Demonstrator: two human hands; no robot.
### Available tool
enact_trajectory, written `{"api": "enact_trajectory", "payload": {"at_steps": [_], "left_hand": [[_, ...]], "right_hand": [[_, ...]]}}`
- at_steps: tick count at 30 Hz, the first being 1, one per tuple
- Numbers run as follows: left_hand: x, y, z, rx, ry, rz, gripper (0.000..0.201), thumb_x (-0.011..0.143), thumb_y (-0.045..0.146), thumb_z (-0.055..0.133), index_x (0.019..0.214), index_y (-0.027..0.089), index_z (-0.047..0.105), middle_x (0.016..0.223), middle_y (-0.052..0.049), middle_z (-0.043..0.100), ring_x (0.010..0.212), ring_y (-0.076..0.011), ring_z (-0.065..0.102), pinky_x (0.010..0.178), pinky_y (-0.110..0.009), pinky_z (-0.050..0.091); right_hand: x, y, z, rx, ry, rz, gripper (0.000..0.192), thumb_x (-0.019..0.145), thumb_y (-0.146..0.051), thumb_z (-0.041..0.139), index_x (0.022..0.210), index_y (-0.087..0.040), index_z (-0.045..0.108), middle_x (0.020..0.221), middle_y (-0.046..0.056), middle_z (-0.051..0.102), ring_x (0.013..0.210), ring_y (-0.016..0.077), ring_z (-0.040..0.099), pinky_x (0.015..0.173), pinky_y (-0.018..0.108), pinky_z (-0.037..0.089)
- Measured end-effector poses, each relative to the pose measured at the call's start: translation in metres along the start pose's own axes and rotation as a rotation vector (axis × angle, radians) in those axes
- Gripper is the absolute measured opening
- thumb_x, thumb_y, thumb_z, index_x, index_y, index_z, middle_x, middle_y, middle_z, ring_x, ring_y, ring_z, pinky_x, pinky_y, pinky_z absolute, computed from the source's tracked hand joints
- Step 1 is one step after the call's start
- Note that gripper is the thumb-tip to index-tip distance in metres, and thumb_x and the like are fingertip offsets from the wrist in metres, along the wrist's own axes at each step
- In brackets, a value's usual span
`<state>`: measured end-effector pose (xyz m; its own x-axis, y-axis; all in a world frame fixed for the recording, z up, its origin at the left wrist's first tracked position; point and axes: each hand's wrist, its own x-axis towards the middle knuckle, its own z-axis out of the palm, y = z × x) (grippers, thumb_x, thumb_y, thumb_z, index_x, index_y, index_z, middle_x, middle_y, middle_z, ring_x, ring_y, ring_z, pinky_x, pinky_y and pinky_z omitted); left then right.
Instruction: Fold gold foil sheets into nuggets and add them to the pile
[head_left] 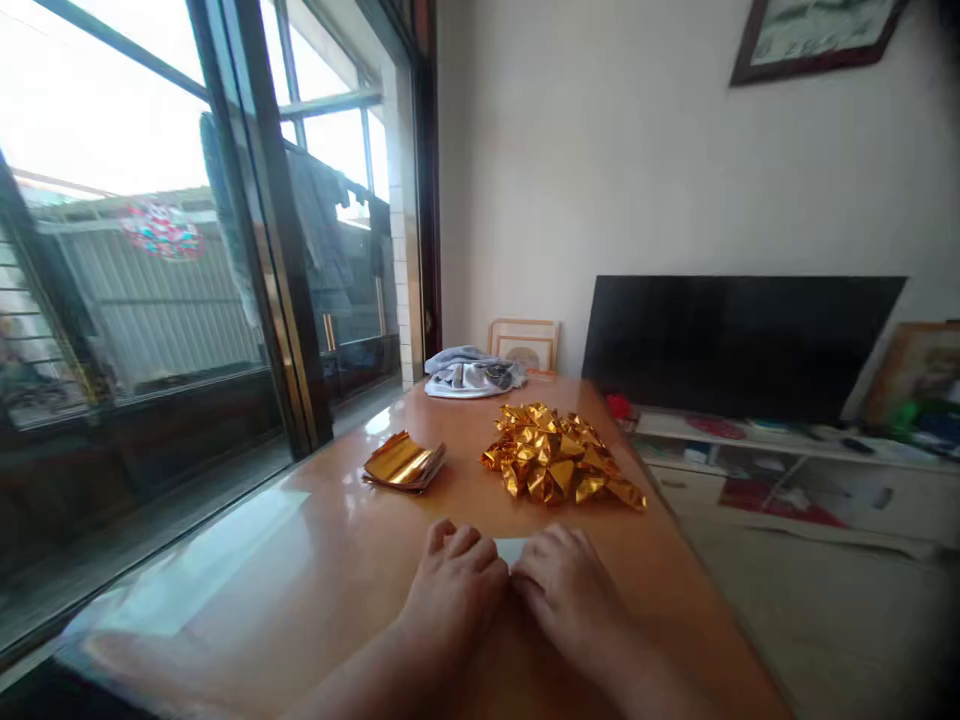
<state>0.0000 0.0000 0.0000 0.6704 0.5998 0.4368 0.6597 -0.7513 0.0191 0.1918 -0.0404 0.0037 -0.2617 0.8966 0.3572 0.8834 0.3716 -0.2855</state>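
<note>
While the fingers of both hands curl over a small pale sheet, those of each hand lie bent and close to one another, with the tips mostly hidden; I cannot tell whether they pinch the sheet or only press on it. The left hand (459, 578) covers its left side and the right hand (566, 585) its right, the two nearly meeting at the sheet's near edge. Of the pale sheet (511, 549) only a narrow strip shows between the knuckles, low over the glossy orange-brown table (352, 580).

Just beyond the left hand, and apart from it, sits a stack of gold foil sheets (405, 463), its top sheet curling up at the edges. Past the right hand spreads a heap of folded gold pieces (551, 455), crumpled and pointed, one reaching toward the table's right edge.

Farther out, at the table's far end, lies a grey and white cloth bundle (472, 373), with light-framed panels (523, 342) behind it. To the right, a dark television (739, 345) stands on a pale cabinet (675, 485); a framed picture (817, 35) hangs above. Along the left run large glass windows (142, 270).
</note>
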Motion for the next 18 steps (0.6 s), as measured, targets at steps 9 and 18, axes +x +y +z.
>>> {"api": "enact_trajectory", "payload": {"at_steps": [9,18], "left_hand": [[-0.005,-0.004,0.0,0.002,0.04,0.057,0.02,0.099,0.028,0.056,0.081,0.022,0.061,0.084,0.0,0.065,0.088,-0.0197,0.051,0.092,-0.046,0.028],[-0.009,-0.014,-0.009,0.057,0.02,0.008,0.021,0.099,0.025,0.052,0.081,0.022,0.061,0.086,-0.002,0.064,0.086,-0.0206,0.05,0.093,-0.047,0.027]], "right_hand": [[-0.003,0.009,-0.012,0.011,-0.05,0.015,0.014,0.096,-0.03,0.063,0.086,-0.029,0.073,0.093,-0.002,0.069,0.096,0.02,0.053,0.086,0.035,0.032],[-0.004,0.038,-0.026,-0.053,-0.001,0.151,0.019,0.095,-0.025,0.061,0.077,-0.024,0.069,0.085,0.0,0.068,0.089,0.0201,0.056,0.079,0.034,0.034]]}}
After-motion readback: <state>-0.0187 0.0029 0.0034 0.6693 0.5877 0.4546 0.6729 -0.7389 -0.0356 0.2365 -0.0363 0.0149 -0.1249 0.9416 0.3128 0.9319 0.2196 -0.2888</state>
